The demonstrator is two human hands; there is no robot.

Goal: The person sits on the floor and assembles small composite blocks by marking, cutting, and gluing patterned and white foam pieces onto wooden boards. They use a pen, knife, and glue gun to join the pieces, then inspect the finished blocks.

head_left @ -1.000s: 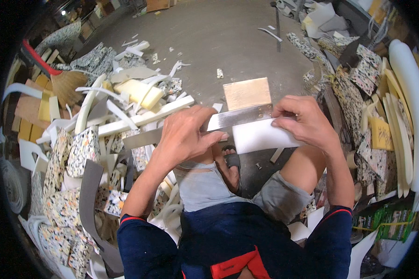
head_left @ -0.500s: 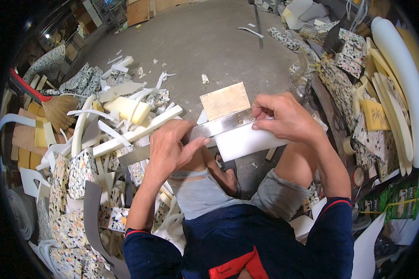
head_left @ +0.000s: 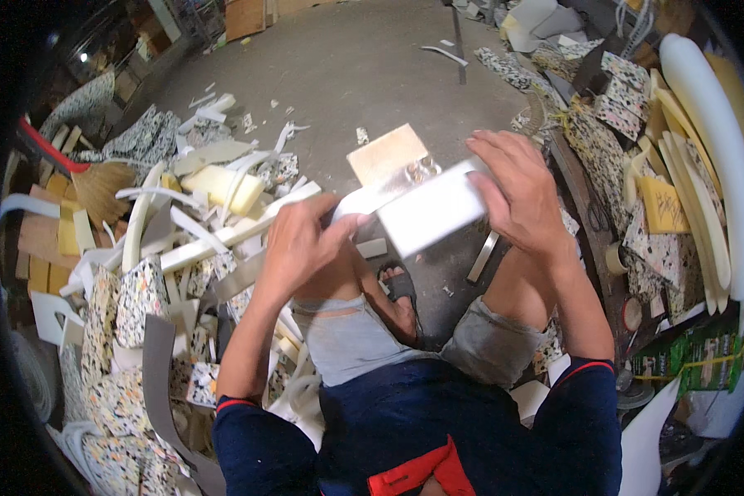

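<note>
My left hand [head_left: 299, 248] is closed around a flat, shiny metal strip [head_left: 244, 279] over my left knee. The strip runs out on both sides of the hand; its far end, smeared by motion, shows brass-coloured rivets. A white foam-like block [head_left: 434, 213] lies tilted along the strip's near side. My right hand [head_left: 522, 194] grips the block's right end, thumb on its face and fingers reaching past its far corner. Just beyond the strip is a pale tan rectangular board [head_left: 388, 155]; whether it joins the strip, I cannot tell.
Foam offcuts and speckled foam slabs [head_left: 140, 302] are heaped on my left, with a red-handled broom [head_left: 103, 186] behind. Long pale foam rolls [head_left: 709, 165] and more slabs stand on the right. A narrow metal bar [head_left: 483, 256] shows beside my right knee.
My right hand has shifted from a pinch at the strip's rivets to the block's right end. The block has turned and its right end has risen. The board has tilted and moved slightly left.
</note>
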